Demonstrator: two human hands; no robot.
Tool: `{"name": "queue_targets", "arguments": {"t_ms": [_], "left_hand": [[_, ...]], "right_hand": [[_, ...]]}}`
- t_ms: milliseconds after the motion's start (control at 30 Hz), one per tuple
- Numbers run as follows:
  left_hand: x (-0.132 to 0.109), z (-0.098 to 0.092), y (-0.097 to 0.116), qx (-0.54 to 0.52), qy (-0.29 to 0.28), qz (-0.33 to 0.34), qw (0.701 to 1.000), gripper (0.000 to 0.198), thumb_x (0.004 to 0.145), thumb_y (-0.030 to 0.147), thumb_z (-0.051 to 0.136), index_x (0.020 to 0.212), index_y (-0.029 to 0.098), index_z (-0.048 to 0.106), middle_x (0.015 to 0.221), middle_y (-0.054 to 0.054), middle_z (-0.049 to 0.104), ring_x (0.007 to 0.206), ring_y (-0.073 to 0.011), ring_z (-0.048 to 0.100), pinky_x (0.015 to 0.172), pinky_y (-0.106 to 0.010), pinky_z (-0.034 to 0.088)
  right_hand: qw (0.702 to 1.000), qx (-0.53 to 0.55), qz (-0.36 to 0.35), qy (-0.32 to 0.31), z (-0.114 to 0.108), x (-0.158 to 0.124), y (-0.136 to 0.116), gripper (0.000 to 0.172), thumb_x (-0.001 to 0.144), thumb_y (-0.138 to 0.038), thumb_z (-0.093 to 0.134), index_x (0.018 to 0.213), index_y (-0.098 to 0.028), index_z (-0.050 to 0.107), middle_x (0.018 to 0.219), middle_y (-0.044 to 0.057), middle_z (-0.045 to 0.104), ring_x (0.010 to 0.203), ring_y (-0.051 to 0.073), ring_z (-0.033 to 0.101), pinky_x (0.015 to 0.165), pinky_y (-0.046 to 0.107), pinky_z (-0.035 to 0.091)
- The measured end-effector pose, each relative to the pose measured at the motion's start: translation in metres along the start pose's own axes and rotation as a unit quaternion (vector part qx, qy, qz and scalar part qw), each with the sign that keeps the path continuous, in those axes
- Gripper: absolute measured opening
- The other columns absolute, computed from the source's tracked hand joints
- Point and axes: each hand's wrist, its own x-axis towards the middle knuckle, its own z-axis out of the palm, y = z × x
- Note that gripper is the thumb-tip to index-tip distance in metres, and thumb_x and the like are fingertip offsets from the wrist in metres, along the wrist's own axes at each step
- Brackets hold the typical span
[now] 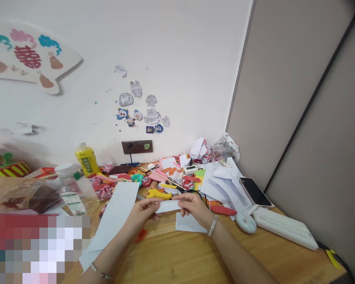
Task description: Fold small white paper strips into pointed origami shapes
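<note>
Both my hands hold a small white paper strip (169,206) just above the wooden table (177,256). My left hand (143,213) pinches its left end with closed fingers. Gripping the right end is my right hand (193,207), fingers curled, a bracelet on that wrist. A second small white paper piece (187,223) lies flat on the table under my right hand. A long white sheet (115,215) lies to the left of my left hand.
Behind my hands sits a pile of coloured paper scraps, a yellow glue gun (158,194) and white sheets (221,181). A phone (255,191), a mouse (246,223) and a white keyboard (284,228) lie right. Bottles (86,159) stand left.
</note>
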Motion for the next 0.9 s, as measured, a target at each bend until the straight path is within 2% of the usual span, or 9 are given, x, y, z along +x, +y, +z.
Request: {"name": "queue_targets", "arguments": {"t_ms": [200,400,533,667,767,900], "left_hand": [[-0.002,0.004,0.002,-0.054,-0.060,-0.029,0.996,0.038,0.064,0.046,0.064,0.086,0.016,0.059,0.062,0.001,0.061,0.051,-0.0122,0.056,0.051,-0.024,0.046],[-0.004,0.010,0.007,0.022,-0.042,-0.036,0.998,0.036,0.060,0.050,0.063,0.064,0.015,0.056,0.052,0.004,0.056,0.045,-0.0101,0.053,0.048,-0.022,0.043],[-0.005,0.012,0.007,0.057,-0.050,0.002,0.997,0.035,0.063,0.050,0.061,0.065,0.015,0.057,0.048,0.005,0.054,0.045,-0.0103,0.052,0.050,-0.022,0.042],[-0.005,0.012,0.004,0.119,-0.040,0.040,0.991,0.033,0.065,0.049,0.058,0.067,0.016,0.058,0.046,0.005,0.055,0.045,-0.0121,0.053,0.051,-0.023,0.042],[-0.004,0.012,0.000,0.148,-0.025,0.048,0.987,0.031,0.067,0.048,0.056,0.068,0.017,0.058,0.047,0.005,0.056,0.046,-0.0128,0.054,0.050,-0.023,0.041],[-0.002,0.013,-0.004,0.156,-0.011,0.041,0.987,0.029,0.067,0.047,0.056,0.066,0.017,0.057,0.044,0.006,0.055,0.043,-0.0126,0.053,0.047,-0.022,0.040]], "right_hand": [[0.995,-0.083,-0.054,0.006,-0.001,-0.001,0.000,0.024,0.075,-0.023,0.052,0.091,-0.015,0.067,0.052,-0.003,0.053,0.046,0.006,0.045,0.044,0.018,0.030],[0.970,-0.223,-0.096,0.006,-0.002,-0.007,-0.004,0.025,0.077,-0.018,0.047,0.092,-0.018,0.067,0.058,-0.001,0.056,0.049,0.008,0.047,0.047,0.019,0.033],[0.957,-0.274,-0.092,-0.023,0.002,-0.010,-0.008,0.027,0.080,-0.021,0.046,0.101,-0.019,0.063,0.063,0.000,0.061,0.055,0.011,0.051,0.050,0.020,0.036],[0.938,-0.322,-0.130,-0.023,0.009,-0.009,-0.011,0.022,0.081,-0.029,0.048,0.086,-0.017,0.067,0.079,0.003,0.065,0.070,0.015,0.055,0.059,0.022,0.039],[0.931,-0.345,-0.121,-0.011,0.010,-0.007,-0.009,0.021,0.081,-0.029,0.049,0.080,-0.017,0.067,0.073,0.003,0.064,0.067,0.014,0.054,0.058,0.022,0.038],[0.944,-0.315,-0.093,-0.022,0.008,-0.004,-0.002,0.023,0.081,-0.030,0.049,0.076,-0.016,0.066,0.066,0.001,0.061,0.061,0.013,0.053,0.056,0.022,0.039]]}}
